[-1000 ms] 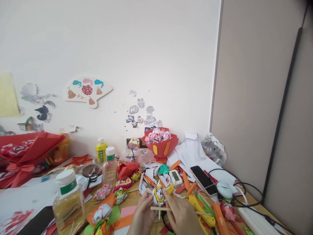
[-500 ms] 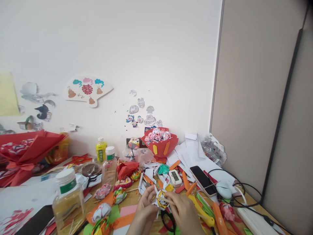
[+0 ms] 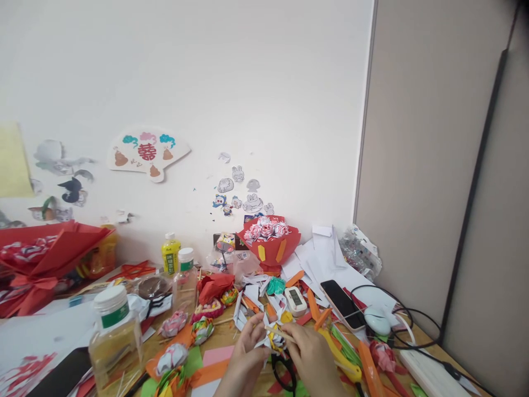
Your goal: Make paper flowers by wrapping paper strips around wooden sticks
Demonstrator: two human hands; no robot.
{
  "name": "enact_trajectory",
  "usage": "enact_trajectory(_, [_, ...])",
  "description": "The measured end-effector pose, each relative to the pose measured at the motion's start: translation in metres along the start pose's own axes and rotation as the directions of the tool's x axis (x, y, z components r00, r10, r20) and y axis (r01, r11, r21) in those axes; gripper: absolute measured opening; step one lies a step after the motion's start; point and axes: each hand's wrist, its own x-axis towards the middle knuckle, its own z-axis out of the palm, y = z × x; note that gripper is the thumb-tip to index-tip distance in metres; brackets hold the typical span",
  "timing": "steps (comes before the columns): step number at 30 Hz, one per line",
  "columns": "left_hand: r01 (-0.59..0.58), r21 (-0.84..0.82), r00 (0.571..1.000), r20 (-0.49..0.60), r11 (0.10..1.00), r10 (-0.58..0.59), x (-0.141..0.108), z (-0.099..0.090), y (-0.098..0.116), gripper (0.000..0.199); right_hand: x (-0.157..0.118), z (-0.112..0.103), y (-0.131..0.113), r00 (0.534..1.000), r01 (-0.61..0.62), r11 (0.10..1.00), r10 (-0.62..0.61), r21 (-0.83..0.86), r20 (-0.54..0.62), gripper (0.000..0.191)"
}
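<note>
Low in the middle of the head view, a white and yellow paper flower (image 3: 274, 339) is pinched in my left hand (image 3: 248, 348), fingers closed on its left side. My right hand (image 3: 311, 353) grips a thin wooden stick (image 3: 278, 332), whose tip lies over the flower's petals. Just beneath both hands are the black handles of scissors (image 3: 284, 372). A yellow-handled tool (image 3: 339, 355) lies right of my right hand. Folded white and orange paper strips (image 3: 253, 295) are scattered beyond my fingers.
A white timer (image 3: 296, 300) and a phone (image 3: 342, 303) lie behind my right hand, with black cables (image 3: 413, 320) at the right. A red-wrapped bouquet (image 3: 270, 242) stands by the wall. Plastic jars (image 3: 113, 342) and several paper flowers (image 3: 171, 358) occupy the left.
The stick has swung to lie across the flower's upper part, and the flower has tilted slightly in my left fingers. Both hands stay in nearly the same place.
</note>
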Motion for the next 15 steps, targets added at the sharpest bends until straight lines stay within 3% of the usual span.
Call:
enact_trajectory(3, [-0.001,0.03,1.0,0.002,1.0,0.001,-0.001,-0.001,-0.001,0.056,0.002,-0.003,-0.002,0.992,-0.117,0.985,0.11,0.124,0.064,0.024])
enact_trajectory(7, [-0.015,0.185,1.0,0.027,0.983,0.01,-0.001,-0.001,-0.008,0.085,0.007,-0.009,-0.005,0.96,-0.253,0.933,0.209,0.256,0.189,0.022])
enact_trajectory(10, [-0.064,0.319,0.998,0.042,0.946,0.053,-0.002,0.001,-0.017,0.095,0.01,-0.012,-0.006,0.943,-0.281,0.927,0.217,0.249,0.253,0.022])
enact_trajectory(15, [-0.057,0.5,0.994,-0.049,0.864,0.093,-0.005,0.006,-0.021,0.09,0.009,-0.01,-0.007,0.937,-0.279,0.937,0.217,0.211,0.274,0.021])
